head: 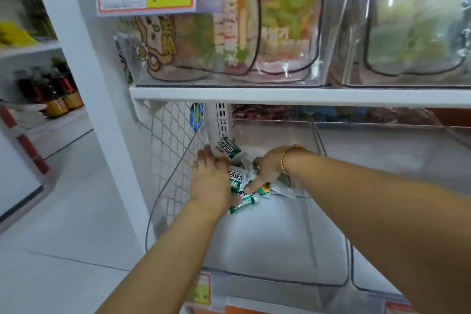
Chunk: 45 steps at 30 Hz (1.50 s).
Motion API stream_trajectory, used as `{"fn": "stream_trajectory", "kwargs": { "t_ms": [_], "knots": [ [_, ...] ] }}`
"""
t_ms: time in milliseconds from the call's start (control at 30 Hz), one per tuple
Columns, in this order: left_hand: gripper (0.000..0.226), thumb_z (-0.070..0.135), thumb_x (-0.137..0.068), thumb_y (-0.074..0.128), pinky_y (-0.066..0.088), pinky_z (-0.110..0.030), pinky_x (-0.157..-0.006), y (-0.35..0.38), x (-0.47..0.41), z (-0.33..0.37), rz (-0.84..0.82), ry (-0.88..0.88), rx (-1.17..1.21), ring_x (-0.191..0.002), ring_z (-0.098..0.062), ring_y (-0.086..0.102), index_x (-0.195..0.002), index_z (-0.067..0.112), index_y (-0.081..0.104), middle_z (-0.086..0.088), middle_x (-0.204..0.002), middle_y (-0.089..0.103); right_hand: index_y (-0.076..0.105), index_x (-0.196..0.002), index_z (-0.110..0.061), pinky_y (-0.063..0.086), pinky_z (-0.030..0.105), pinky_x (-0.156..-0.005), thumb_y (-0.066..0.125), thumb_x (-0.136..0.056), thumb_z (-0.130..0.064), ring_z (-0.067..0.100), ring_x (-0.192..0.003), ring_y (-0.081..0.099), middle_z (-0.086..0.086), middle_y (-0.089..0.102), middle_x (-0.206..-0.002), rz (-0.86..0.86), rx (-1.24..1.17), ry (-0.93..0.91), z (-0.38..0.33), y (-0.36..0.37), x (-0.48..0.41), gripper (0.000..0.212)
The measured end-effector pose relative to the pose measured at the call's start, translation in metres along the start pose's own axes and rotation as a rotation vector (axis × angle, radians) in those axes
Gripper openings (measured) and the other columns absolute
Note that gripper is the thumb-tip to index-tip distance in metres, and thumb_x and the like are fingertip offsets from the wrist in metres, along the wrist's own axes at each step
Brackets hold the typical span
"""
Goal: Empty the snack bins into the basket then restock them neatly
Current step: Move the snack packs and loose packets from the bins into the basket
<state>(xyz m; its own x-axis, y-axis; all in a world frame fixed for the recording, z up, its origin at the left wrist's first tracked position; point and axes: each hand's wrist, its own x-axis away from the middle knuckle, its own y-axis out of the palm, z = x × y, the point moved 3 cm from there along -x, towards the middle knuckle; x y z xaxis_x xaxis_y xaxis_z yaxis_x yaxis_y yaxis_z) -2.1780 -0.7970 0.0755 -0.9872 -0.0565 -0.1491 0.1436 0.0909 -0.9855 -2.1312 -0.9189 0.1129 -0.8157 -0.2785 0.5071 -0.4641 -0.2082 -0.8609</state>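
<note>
We judge the lower-centre bin (280, 237) nearly emptied: left hand (211, 181) flat against the remaining packets (238, 178), right hand (270, 168) pinching some; restocking not yet begun.

Plenty of room in the bin (280, 237): top's open and the front half is bare. The packets (239, 186) clog the back-left corner, mesh (173, 150) blocks the left side, shelf (305, 95) sits low overhead.
</note>
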Motion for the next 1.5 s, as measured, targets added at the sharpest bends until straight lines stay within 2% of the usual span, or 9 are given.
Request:
{"fn": "stream_trajectory", "kwargs": {
  "t_ms": [133, 267, 400, 600, 733, 933, 1167, 1367, 1500],
  "knots": [
    [0.086, 0.045, -0.073, 0.076, 0.039, -0.036, -0.097, 0.002, 0.003, -0.003, -0.067, -0.037, 0.169, -0.123, -0.031, 0.030, -0.142, 0.021, 0.030, -0.017, -0.131, 0.033, 0.041, -0.141, -0.014, 0.049, 0.037, -0.087, 0.062, -0.078, -0.063, 0.028, -0.108, 0.056, 0.007, 0.056, -0.131, 0.008, 0.053, 0.000, -0.004, 0.008, -0.001, 0.082],
    [0.092, 0.054, -0.072, 0.072, 0.040, -0.035, -0.094, -0.004, 0.011, -0.003, -0.104, -0.047, 0.107, -0.120, -0.031, 0.033, -0.144, 0.024, 0.024, -0.018, -0.129, 0.039, 0.036, -0.143, -0.010, 0.051, 0.036, -0.076, 0.061, -0.084, -0.053, 0.028, -0.088, 0.057, 0.013, 0.050, -0.136, -0.050, -0.009, 0.031, 0.000, 0.009, 0.009, 0.077],
    [0.080, 0.056, -0.077, 0.067, 0.036, -0.034, -0.092, -0.002, 0.013, -0.002, -0.118, -0.049, 0.019, -0.115, -0.031, 0.038, -0.141, 0.022, 0.034, -0.016, -0.125, 0.047, 0.043, -0.138, -0.009, 0.050, 0.038, -0.095, 0.063, -0.086, -0.045, 0.030, -0.116, 0.054, 0.013, 0.047, -0.139, -0.094, -0.052, 0.012, 0.004, 0.008, 0.023, 0.066],
    [0.066, 0.038, -0.084, 0.066, 0.042, -0.037, -0.090, -0.004, 0.010, 0.001, -0.164, -0.004, 0.096, -0.109, -0.031, 0.051, -0.141, 0.024, 0.037, -0.016, -0.123, 0.048, 0.040, -0.132, -0.013, 0.043, 0.030, -0.073, 0.069, -0.081, -0.042, 0.020, -0.093, 0.045, 0.006, 0.052, -0.121, 0.203, -0.123, -0.104, 0.008, -0.003, 0.053, 0.065],
    [0.048, 0.027, -0.090, 0.060, 0.046, -0.037, -0.084, -0.013, 0.016, -0.001, -0.124, 0.014, 0.125, -0.103, -0.031, 0.057, -0.135, 0.019, 0.045, -0.014, -0.117, 0.053, 0.041, -0.133, -0.017, 0.036, 0.022, -0.074, 0.072, -0.079, -0.039, 0.016, -0.093, 0.041, 0.005, 0.055, -0.125, 0.393, -0.315, -0.220, 0.011, 0.003, 0.085, 0.066],
    [0.045, 0.010, -0.090, 0.055, 0.049, -0.037, -0.081, -0.036, 0.057, -0.007, -0.027, -0.009, 0.243, -0.096, -0.031, 0.060, -0.134, 0.019, 0.045, -0.012, -0.114, 0.052, 0.047, -0.125, -0.028, 0.044, 0.025, -0.077, 0.079, -0.073, -0.036, 0.015, -0.097, 0.050, -0.008, 0.056, -0.099, 0.537, -0.621, -0.375, 0.010, 0.014, 0.141, 0.061],
    [0.051, 0.004, -0.077, 0.063, 0.048, -0.034, -0.077, -0.098, 0.152, 0.016, 0.242, 0.079, 0.456, -0.101, -0.022, 0.056, -0.124, 0.022, 0.053, -0.002, -0.123, 0.050, 0.052, -0.097, -0.035, 0.044, 0.016, -0.050, 0.079, -0.075, -0.029, -0.001, -0.057, 0.054, -0.012, 0.062, -0.074, 0.593, -1.034, -0.515, 0.033, 0.047, 0.239, 0.035],
    [0.046, 0.001, -0.074, 0.068, 0.036, -0.018, -0.068, -0.135, 0.215, 0.076, 0.303, 0.303, 0.559, -0.091, -0.012, 0.050, -0.116, 0.019, 0.058, 0.004, -0.110, 0.052, 0.052, -0.114, -0.040, 0.048, 0.013, -0.058, 0.074, -0.068, -0.041, -0.004, -0.072, 0.063, -0.025, 0.066, -0.086, 0.591, -1.142, -0.419, 0.094, 0.122, 0.322, 0.051],
    [0.040, 0.002, -0.076, 0.067, 0.031, -0.022, -0.067, -0.134, 0.233, 0.148, 0.156, 0.498, 0.629, -0.090, -0.014, 0.052, -0.110, 0.021, 0.060, 0.002, -0.103, 0.059, 0.054, -0.114, -0.046, 0.053, 0.027, -0.068, 0.072, -0.061, -0.054, 0.009, -0.079, 0.067, -0.015, 0.069, -0.090, 0.583, -1.242, -0.156, 0.163, 0.195, 0.356, 0.057]
  ]
}}
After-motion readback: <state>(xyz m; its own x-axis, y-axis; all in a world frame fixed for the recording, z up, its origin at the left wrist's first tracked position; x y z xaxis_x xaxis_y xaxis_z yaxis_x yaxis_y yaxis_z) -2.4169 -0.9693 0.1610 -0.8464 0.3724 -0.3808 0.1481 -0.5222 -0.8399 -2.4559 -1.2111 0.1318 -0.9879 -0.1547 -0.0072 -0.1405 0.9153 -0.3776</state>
